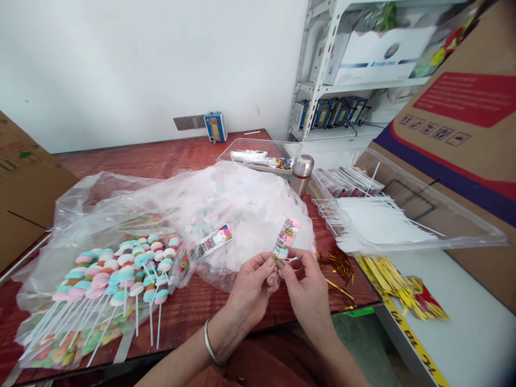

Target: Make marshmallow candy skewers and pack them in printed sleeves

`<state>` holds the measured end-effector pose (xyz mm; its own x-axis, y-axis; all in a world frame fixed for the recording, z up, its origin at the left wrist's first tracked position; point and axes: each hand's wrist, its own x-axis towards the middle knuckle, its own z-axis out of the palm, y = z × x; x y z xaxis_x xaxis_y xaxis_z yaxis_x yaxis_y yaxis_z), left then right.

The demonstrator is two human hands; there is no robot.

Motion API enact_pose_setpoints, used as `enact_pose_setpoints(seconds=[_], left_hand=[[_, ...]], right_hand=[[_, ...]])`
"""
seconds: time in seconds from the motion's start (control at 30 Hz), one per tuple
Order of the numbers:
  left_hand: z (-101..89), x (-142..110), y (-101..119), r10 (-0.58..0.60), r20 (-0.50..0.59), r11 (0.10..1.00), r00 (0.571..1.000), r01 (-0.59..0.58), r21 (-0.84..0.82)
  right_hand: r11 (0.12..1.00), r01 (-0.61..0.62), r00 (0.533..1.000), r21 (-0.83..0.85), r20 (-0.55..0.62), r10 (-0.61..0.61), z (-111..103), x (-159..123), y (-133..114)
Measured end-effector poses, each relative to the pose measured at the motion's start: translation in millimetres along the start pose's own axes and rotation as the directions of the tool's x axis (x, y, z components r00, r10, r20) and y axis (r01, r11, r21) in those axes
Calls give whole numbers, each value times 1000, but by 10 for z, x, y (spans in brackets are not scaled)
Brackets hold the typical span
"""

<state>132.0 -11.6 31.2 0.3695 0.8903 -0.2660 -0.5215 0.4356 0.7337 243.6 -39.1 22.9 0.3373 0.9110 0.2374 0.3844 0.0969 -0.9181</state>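
Both hands meet at the lower end of a wrapped marshmallow skewer [287,236] in a printed clear sleeve, held upright over the table's front edge. My left hand [252,282] pinches the gathered neck of the sleeve. Thumb and fingers of my right hand [308,285] close on the same spot from the other side; a bit of gold tie seems to show between them. Behind the hands lies a big clear bag of marshmallows [250,199]. Flat on that bag rests a printed wrapper [213,240]. Several unwrapped marshmallow skewers [121,269] are piled at the left.
At the right, a clear bin [455,231] holds white sticks [379,220] and printed packets. Gold twist ties [382,277] lie beneath its near edge. A steel flask [301,174] stands beside a clear tray [262,145]. Cardboard boxes [28,177] flank both sides.
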Motion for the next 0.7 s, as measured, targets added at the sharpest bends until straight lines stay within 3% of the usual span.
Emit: enact_pose_setpoints(seconds=[0.07, 0.1, 0.2, 0.23, 0.27, 0.33, 0.43, 0.5, 0.63, 0.7], left_hand=[[-57, -3, -1, 121, 43, 955, 992, -128, 268], [-91, -6, 1, 217, 90, 867, 972, -234, 440], [-181, -16, 15, 453, 308, 386, 837, -496, 778], [-194, -18, 23, 489, 358, 262, 795, -526, 809], [-194, -20, 32, 504, 380, 193, 775, -531, 825], [-159, -23, 54, 510, 335, 204, 792, -490, 848], [-63, -19, 80, 476, 191, 400, 859, -404, 823], [-13, -16, 81, 454, 148, 486, 878, -384, 785], [-32, -6, 61, 445, 168, 538, 880, -412, 735], [-120, 40, 82, 395, 224, 578, 891, -430, 693]], right_hand=[[999, 5, 997, 32, 75, -8, -32, 3, 6], [1000, 15, 997, 20, 82, -17, -41, -3, 10], [992, 97, 994, -82, 52, -93, -42, -36, 7], [986, 128, 991, -105, 49, -123, -34, -46, -1], [983, 149, 988, -111, 49, -144, -23, -53, -13], [984, 154, 988, -85, 39, -151, 3, -54, -43], [989, 147, 989, -29, -13, -147, 48, -27, -84], [985, 173, 983, -17, -63, -174, 77, -5, -94], [975, 221, 965, -32, -139, -223, 124, 13, -38], [982, 191, 971, 6, -146, -188, 130, 25, 13]])
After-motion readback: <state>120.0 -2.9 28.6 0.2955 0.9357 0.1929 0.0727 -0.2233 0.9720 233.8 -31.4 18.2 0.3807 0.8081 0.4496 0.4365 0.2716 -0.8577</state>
